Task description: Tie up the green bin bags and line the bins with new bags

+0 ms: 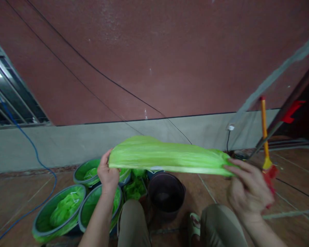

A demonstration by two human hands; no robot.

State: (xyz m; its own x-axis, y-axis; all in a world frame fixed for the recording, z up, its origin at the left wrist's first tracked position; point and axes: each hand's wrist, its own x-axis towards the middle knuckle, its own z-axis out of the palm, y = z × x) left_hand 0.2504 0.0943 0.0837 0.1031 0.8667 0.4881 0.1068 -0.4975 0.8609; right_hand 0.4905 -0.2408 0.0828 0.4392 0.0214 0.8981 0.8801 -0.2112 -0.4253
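Note:
A long, folded bright green plastic bag (pixel 167 156) is stretched level between my hands, above my knees. My left hand (pixel 108 171) grips its left end, the fingers partly behind the film. At the right end, my right hand (pixel 249 188) pinches the green film between thumb and fingers and is a little blurred. Below the stretched bag stands a dark round bucket (pixel 167 195) between my legs. Left of it are several tubs lined with similar green bags, the nearest being a grey-rimmed tub (pixel 83 202) with bunched green film inside.
A blue hose (pixel 37 154) runs down the left side across the tiled floor. To the right, a yellow-handled red tool (pixel 265 137) leans near a dark doorway. A black cable and a white plug (pixel 231 127) are at the wall ahead.

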